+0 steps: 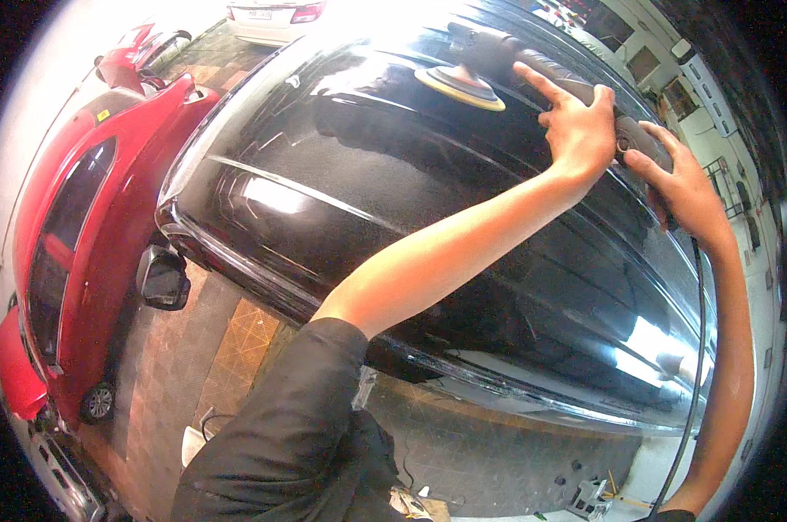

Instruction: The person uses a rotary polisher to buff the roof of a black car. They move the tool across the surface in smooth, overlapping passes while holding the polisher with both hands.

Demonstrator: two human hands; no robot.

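Over the roof (367,165), a black polisher (554,68) with yellow-edged pad (459,89).

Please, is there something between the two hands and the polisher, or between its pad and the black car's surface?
Nothing visible is in the way: the left hand and right hand are both on the polisher, and no object shows between its pad and the car's surface. Whether they touch is unclear.

Brightly lit; white glare on black car roof (437,178), top edge washed out; fisheye bending, dark corners.
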